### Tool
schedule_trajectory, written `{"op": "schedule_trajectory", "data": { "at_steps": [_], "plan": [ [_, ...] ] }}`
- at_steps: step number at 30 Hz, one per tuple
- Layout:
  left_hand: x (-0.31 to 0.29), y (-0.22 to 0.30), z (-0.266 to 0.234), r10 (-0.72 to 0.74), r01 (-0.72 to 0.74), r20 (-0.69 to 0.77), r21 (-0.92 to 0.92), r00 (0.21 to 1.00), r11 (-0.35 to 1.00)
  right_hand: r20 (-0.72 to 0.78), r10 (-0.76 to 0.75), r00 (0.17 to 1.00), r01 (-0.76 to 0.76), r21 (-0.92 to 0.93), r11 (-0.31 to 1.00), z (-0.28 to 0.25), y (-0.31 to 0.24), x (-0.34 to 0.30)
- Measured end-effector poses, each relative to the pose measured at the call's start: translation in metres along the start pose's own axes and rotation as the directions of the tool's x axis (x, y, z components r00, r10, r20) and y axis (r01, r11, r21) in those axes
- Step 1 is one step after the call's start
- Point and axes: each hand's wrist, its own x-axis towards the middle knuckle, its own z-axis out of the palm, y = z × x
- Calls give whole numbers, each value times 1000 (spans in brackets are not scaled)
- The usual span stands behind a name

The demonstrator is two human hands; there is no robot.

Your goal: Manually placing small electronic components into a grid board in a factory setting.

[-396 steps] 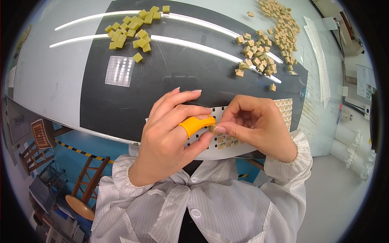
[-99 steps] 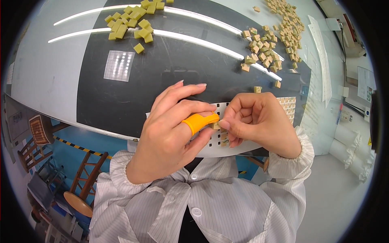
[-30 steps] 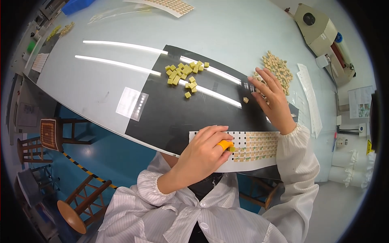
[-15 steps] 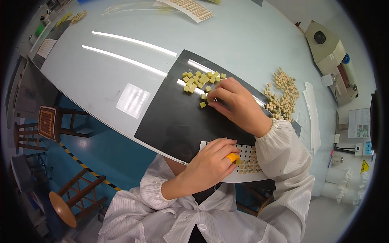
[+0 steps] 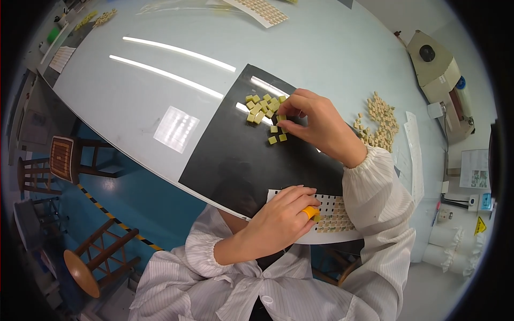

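Observation:
My right hand (image 5: 318,120) hovers over the black mat, thumb and forefinger apart around small yellow-green blocks (image 5: 282,119); whether it touches one I cannot tell. More of these blocks (image 5: 259,108) lie in a loose cluster just left of its fingertips, and a few sit nearer to me. My left hand (image 5: 278,219) rests on a white sheet with rows of small dark squares (image 5: 329,204). An orange band (image 5: 309,212) wraps one of its digits. A yellow-green piece (image 5: 317,218) shows at that digit's tip. Small beige pieces (image 5: 336,218) fill part of the sheet.
Under the blocks lies the black mat (image 5: 230,155), near the table's front edge. To the right is a pile of small beige blocks (image 5: 379,125), with a white paper strip (image 5: 413,160) beyond. A machine (image 5: 436,64) stands at the far right. Stools (image 5: 83,273) are on the floor at left.
My right fingers have parted and shifted slightly up and right. A yellow-green block now lies beside the nearest ones. The left hand stays on the sheet.

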Motion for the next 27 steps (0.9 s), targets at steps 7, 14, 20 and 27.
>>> {"op": "schedule_trajectory", "data": {
  "at_steps": [7,14,20,27],
  "plan": [
    [-1,-1,1,5,-5,0,0,1000,1000,5,18,1000,-18,65,998,-6,-4,0],
    [-1,0,0,5,-5,-14,-12,1000,1000,22,51,998,-52,81,995,-5,-2,-1],
    [0,-1,-1,10,-10,-9,-11,1000,1000,39,66,997,-68,50,996,-5,-1,0],
    [-2,0,0,5,-5,-14,-6,1000,1000,24,58,998,-59,22,998,-4,-5,1]
  ]
}}
